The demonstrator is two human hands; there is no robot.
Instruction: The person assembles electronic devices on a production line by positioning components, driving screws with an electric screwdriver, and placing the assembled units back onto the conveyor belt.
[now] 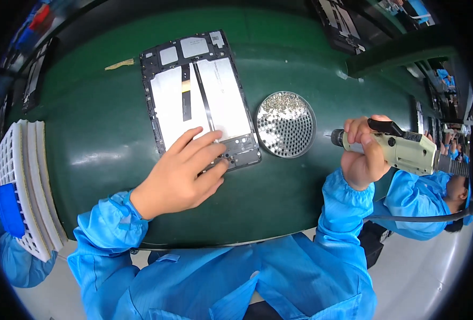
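Note:
On the green tabletop lies an opened tablet [223, 96], slightly tilted, its black frame and silver inner plates facing up. My left hand [178, 178] rests over its near end with the fingers spread, hiding part of the lower edge. In my right hand [364, 157] is a pale green electric screwdriver [412, 153] with a black lever, held sideways so that its bit points left. That bit is apart from everything. Between tablet and screwdriver sits a round perforated screw dish [285, 138], with small shiny screws gathered at its far side.
White grid-like trays [31, 160] stand stacked at the left edge, with a blue piece [9, 210] against them. A yellowish strip [120, 64] lies beyond the tablet. A green bar [402, 60] crosses at far right. A co-worker [418, 197] sits to the right, near a dark cable [418, 218].

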